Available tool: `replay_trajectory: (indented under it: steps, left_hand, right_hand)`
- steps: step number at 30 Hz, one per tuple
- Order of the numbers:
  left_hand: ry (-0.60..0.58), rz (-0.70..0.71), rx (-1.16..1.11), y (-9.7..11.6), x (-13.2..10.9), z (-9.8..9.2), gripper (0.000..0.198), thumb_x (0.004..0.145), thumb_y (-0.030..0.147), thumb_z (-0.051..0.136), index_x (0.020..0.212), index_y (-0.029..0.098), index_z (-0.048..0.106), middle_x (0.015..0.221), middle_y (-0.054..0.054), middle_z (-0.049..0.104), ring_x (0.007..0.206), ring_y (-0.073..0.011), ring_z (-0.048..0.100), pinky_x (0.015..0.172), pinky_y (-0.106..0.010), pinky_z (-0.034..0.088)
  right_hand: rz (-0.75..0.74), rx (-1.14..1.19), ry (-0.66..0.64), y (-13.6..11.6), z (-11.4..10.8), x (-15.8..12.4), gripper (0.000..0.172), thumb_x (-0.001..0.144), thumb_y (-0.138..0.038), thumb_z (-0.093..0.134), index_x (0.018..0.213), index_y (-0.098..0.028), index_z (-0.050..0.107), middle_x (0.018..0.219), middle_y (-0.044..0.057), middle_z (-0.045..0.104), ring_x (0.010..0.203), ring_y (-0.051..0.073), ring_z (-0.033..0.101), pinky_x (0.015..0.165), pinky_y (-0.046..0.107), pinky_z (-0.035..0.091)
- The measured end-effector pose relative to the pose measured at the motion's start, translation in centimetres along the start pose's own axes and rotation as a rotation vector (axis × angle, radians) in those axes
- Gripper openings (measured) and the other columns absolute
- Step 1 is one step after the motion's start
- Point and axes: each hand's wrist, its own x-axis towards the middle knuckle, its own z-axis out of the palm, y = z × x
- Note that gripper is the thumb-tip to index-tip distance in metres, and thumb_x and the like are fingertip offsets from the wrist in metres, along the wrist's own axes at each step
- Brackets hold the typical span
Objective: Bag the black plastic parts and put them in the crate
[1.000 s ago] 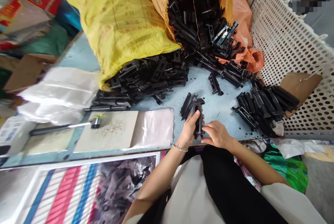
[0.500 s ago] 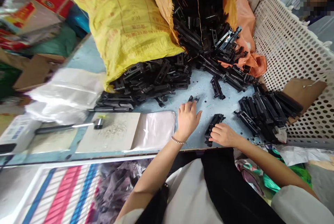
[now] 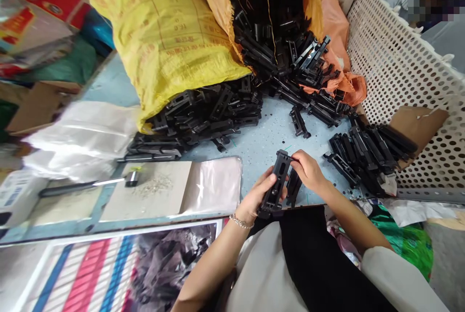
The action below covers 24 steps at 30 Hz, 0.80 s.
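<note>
My left hand (image 3: 256,195) grips a long black plastic part (image 3: 275,183) from below, holding it tilted just above the table's near edge. My right hand (image 3: 307,169) pinches the top end of the same part with its fingertips. Another black part (image 3: 293,188) lies on the blue table (image 3: 261,145) right beside it, under my right hand. A heap of the same black parts (image 3: 203,116) spills from a yellow sack (image 3: 163,26). More of them pour from an orange sack (image 3: 279,36).
A stacked row of black parts (image 3: 366,152) lies at the right by a white perforated basket (image 3: 407,70). A clear plastic bag (image 3: 214,181) and a knife (image 3: 87,185) lie at the left. Another person sits at the far right behind the basket.
My left hand came back from the table with a black part. My right hand left the part it had laid down and now pinches the top of the one held by my left.
</note>
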Motion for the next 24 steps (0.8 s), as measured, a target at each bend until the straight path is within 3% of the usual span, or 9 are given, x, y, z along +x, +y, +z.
replay_trajectory:
  steps: [2,7,9,12,14,17,21,23,24]
  left_hand:
    - [0.029,0.005,0.032,-0.1,-0.1,0.4,0.051,0.077,0.052,0.072,0.112,0.017,0.057,0.071,-0.001,0.065,0.054,-0.0133,0.06,0.047,-0.021,0.043]
    - [0.117,0.04,-0.013,0.6,1.2,0.8,0.048,0.074,0.051,0.066,0.106,0.015,0.061,0.07,0.001,0.061,0.049,-0.0106,0.054,0.043,-0.021,0.039]
    - [0.201,0.069,-0.06,1.0,1.7,0.7,0.048,0.073,0.049,0.065,0.105,0.014,0.063,0.073,0.0,0.062,0.052,-0.01,0.055,0.047,-0.021,0.042]
    - [0.286,0.112,-0.085,1.4,2.1,0.8,0.048,0.076,0.051,0.062,0.106,0.014,0.063,0.071,0.001,0.061,0.052,-0.0092,0.053,0.047,-0.021,0.04]
    - [0.307,0.144,-0.052,1.5,2.0,0.9,0.047,0.079,0.055,0.063,0.104,0.015,0.061,0.066,0.002,0.059,0.052,-0.0091,0.052,0.048,-0.021,0.04]
    - [0.392,0.254,0.051,1.4,2.0,0.9,0.045,0.076,0.049,0.074,0.104,0.019,0.053,0.069,0.003,0.061,0.057,-0.0101,0.057,0.056,-0.022,0.046]
    - [0.533,0.37,0.152,0.5,2.7,-0.4,0.047,0.074,0.04,0.075,0.109,0.022,0.05,0.087,0.0,0.067,0.073,-0.0149,0.065,0.067,-0.027,0.052]
    - [0.557,0.319,0.219,-0.4,3.4,-1.5,0.037,0.081,0.041,0.065,0.109,0.02,0.052,0.086,-0.002,0.067,0.076,-0.0172,0.065,0.072,-0.03,0.053]
    - [0.567,0.295,0.291,-1.0,3.8,-1.9,0.032,0.083,0.04,0.06,0.108,0.019,0.055,0.086,-0.002,0.067,0.079,-0.0183,0.065,0.075,-0.032,0.053]
  right_hand:
    - [0.031,0.067,-0.017,-0.1,0.4,0.3,0.03,0.101,-0.049,0.043,0.087,-0.024,0.052,0.078,0.003,0.056,0.073,0.019,0.054,0.07,0.033,0.045]
    - [0.435,0.442,-0.049,-1.1,1.1,0.5,0.044,0.102,-0.057,0.03,0.076,-0.025,0.044,0.06,-0.004,0.042,0.052,0.014,0.043,0.052,0.028,0.037]
    - [0.38,0.425,-0.115,-2.0,1.0,0.1,0.046,0.103,-0.057,0.028,0.078,-0.024,0.048,0.064,-0.002,0.047,0.056,0.014,0.046,0.056,0.028,0.039]
    - [0.077,0.179,-0.206,-3.6,1.4,-1.2,0.042,0.099,-0.058,0.041,0.083,-0.022,0.054,0.076,0.003,0.057,0.07,0.018,0.052,0.068,0.032,0.042]
    - [-0.029,0.061,-0.222,-4.5,2.1,-2.1,0.041,0.098,-0.057,0.044,0.079,-0.022,0.053,0.077,0.005,0.058,0.072,0.019,0.052,0.069,0.033,0.041]
    - [0.136,0.092,-0.281,-5.3,3.0,-2.9,0.041,0.104,-0.048,0.033,0.077,-0.022,0.05,0.072,0.001,0.056,0.066,0.016,0.05,0.063,0.029,0.039]
    - [0.35,0.206,-0.561,-3.6,2.1,-0.4,0.043,0.105,-0.049,0.031,0.081,-0.022,0.055,0.07,-0.001,0.058,0.063,0.014,0.054,0.062,0.026,0.042]
    - [0.374,0.047,-0.49,-1.0,1.0,2.6,0.045,0.105,-0.048,0.027,0.091,-0.021,0.06,0.081,0.003,0.064,0.073,0.017,0.059,0.069,0.029,0.046]
    - [0.395,-0.129,-0.336,0.6,0.5,4.4,0.043,0.105,-0.047,0.027,0.098,-0.02,0.061,0.091,0.007,0.065,0.082,0.02,0.061,0.075,0.032,0.047]
